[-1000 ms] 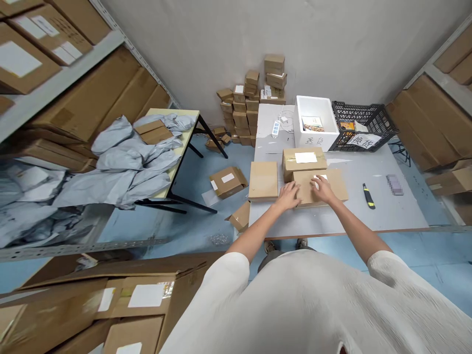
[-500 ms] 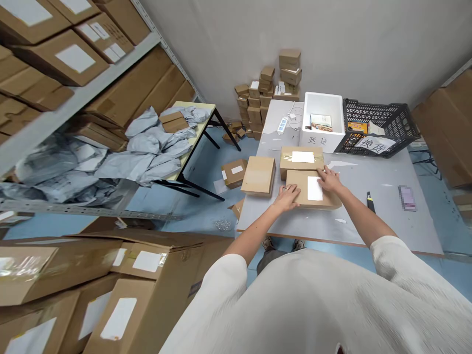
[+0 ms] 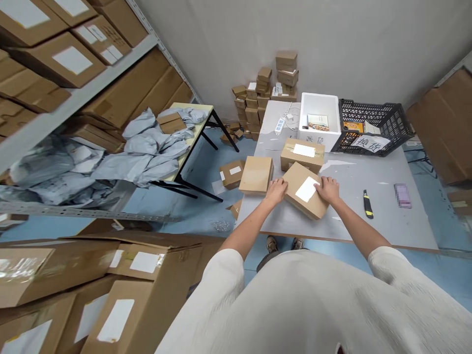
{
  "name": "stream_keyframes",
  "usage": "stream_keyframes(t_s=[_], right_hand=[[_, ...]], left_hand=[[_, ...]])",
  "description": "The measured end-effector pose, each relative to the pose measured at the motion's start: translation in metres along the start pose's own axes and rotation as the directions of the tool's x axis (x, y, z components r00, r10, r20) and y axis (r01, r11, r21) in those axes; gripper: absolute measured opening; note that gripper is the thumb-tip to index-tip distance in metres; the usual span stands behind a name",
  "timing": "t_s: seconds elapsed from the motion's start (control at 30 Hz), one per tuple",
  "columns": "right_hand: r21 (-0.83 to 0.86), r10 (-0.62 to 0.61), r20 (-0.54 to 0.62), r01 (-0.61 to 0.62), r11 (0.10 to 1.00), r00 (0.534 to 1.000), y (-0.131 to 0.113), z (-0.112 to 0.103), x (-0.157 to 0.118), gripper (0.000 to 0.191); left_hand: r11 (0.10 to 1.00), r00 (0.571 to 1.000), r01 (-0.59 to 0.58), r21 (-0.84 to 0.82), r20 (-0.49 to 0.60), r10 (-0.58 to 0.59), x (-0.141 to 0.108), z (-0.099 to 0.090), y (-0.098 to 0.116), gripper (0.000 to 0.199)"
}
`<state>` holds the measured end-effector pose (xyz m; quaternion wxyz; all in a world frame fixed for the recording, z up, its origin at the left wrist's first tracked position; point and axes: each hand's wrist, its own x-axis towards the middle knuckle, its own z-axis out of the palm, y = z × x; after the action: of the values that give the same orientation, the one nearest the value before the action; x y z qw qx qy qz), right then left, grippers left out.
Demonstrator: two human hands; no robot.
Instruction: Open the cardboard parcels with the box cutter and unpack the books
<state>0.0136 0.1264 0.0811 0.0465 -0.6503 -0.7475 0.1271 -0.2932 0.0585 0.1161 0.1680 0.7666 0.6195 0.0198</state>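
Observation:
A brown cardboard box (image 3: 299, 180) with a white label (image 3: 307, 189) lies turned at an angle on the grey table. My right hand (image 3: 328, 191) grips its right side, the thumb on top by the label. At its left corner, my left hand (image 3: 277, 190) holds the edge with curled fingers, partly hidden. A second labelled cardboard box (image 3: 289, 160) touches it from behind, closed with clear tape. To the left, beside my left hand, sits a plain cardboard box (image 3: 255, 174) without a label.
A white foam box (image 3: 320, 135) and a black plastic crate (image 3: 372, 142) with items inside stand at the back. A utility knife (image 3: 368, 204) and a blurred purple item (image 3: 402, 195) lie right. Left are a side table (image 3: 201, 129) with grey parcels, and loaded shelves (image 3: 121, 73).
The box in my hands has turned clockwise and slid slightly toward me. The labelled box behind has tilted a little. My left hand moved from its top to its left corner.

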Motion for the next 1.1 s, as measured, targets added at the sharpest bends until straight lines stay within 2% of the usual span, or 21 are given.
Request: stream_keyframes(t_s=[0.1,0.23,0.37,0.47,0.6,0.7,0.8,0.93,1.03,1.1], right_hand=[[-0.007,0.019,0.059,-0.019,1.0,0.998,-0.006,-0.004,-0.004,0.057],[0.041,-0.034,0.155,0.028,0.999,0.987,-0.009,-0.009,-0.002,0.044],[0.066,-0.124,0.087,0.118,0.991,0.989,-0.011,-0.009,0.014,0.046],[0.049,-0.167,0.048,0.164,0.985,0.985,-0.013,-0.01,0.035,0.052],[-0.02,-0.188,0.052,0.189,0.982,0.981,-0.013,-0.015,0.066,0.065],[-0.083,-0.184,0.07,0.19,0.978,0.98,-0.014,-0.024,0.094,0.07],[-0.136,-0.156,0.111,0.171,0.976,0.982,-0.017,-0.034,0.129,0.073],[-0.173,-0.213,0.229,0.255,0.951,0.95,-0.018,-0.039,0.174,0.093],[-0.156,-0.228,0.298,0.282,0.947,0.927,-0.014,-0.034,0.186,0.089],[-0.16,-0.213,0.283,0.265,0.951,0.935,-0.008,-0.029,0.18,0.086]], left_hand=[[0.997,0.997,0.074,-0.007,-0.003,-0.074,-0.003,-0.001,0.002,0.044],[0.989,0.99,0.132,-0.064,-0.048,-0.136,-0.005,0.002,0.011,0.044],[0.987,0.993,0.099,-0.125,-0.05,-0.106,-0.001,0.01,0.035,0.04],[0.983,0.994,0.105,-0.154,-0.001,-0.106,0.004,0.018,0.056,0.059],[0.97,0.973,0.215,-0.116,0.114,-0.202,0.011,0.027,0.079,0.098],[0.957,0.947,0.277,-0.081,0.188,-0.259,0.014,0.032,0.089,0.114],[0.952,0.938,0.297,-0.074,0.211,-0.276,0.013,0.034,0.093,0.119],[0.949,0.935,0.299,-0.095,0.225,-0.273,0.013,0.034,0.09,0.12],[0.948,0.932,0.299,-0.106,0.245,-0.267,0.015,0.034,0.086,0.121],[0.949,0.932,0.295,-0.113,0.251,-0.26,0.018,0.033,0.081,0.123]])
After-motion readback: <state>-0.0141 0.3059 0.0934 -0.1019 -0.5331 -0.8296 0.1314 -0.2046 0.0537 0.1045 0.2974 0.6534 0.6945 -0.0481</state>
